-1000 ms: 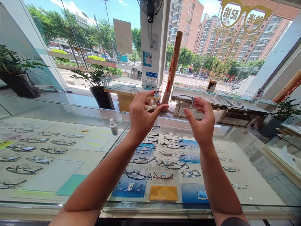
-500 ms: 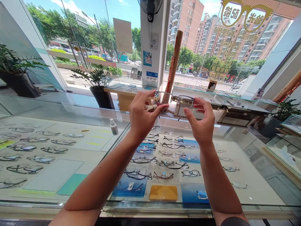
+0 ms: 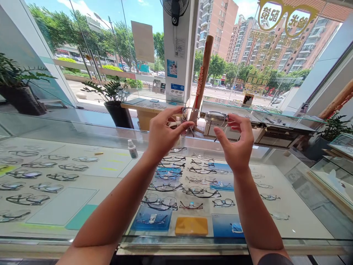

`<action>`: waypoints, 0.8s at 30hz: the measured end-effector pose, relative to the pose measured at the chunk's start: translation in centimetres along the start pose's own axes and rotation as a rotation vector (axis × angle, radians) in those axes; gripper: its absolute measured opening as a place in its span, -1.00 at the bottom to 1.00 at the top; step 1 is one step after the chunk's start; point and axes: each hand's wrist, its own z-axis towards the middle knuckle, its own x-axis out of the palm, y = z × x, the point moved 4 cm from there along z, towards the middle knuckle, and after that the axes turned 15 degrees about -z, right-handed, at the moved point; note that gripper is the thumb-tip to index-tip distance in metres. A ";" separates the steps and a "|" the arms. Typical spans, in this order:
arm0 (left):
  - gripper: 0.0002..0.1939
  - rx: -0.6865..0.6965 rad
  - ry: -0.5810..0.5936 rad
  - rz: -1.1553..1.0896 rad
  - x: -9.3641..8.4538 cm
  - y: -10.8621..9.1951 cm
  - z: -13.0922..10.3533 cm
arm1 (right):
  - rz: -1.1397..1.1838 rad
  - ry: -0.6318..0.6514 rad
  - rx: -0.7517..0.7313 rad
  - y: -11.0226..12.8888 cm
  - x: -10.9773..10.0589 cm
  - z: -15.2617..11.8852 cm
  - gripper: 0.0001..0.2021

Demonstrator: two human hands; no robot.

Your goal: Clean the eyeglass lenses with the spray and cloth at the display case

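Note:
A pair of eyeglasses with a thin frame and clear lenses is held up above the glass display case, between my two hands. My left hand grips the left end of the frame with thumb and fingers, and a pale cloth-like piece shows beneath its fingers. My right hand has its fingertips on the right end of the frame, near the hinge, with the thumb apart below the lens. The temples point down and away, mostly hidden.
Below my hands the glass display case holds rows of eyeglasses and a yellow case. A small white bottle stands on the glass at left. Beyond are a potted plant, a wooden post and windows.
My left hand has shifted slightly left, and the eyeglasses have turned a little, so the lenses look rounder and more open. My right hand stays nearly in place.

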 end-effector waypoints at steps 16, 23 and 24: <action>-0.37 0.183 -0.058 0.132 -0.2 -1.5 -0.2 | 0.054 0.066 0.069 -0.7 0.5 -0.3 -0.57; -0.43 0.234 -0.075 0.169 -0.3 -2.2 -0.3 | 0.071 0.089 0.097 -0.8 0.8 -0.4 -0.57; -0.43 0.234 -0.080 0.167 -0.3 -2.3 -0.3 | 0.071 0.095 0.102 -0.8 0.8 -0.4 -0.57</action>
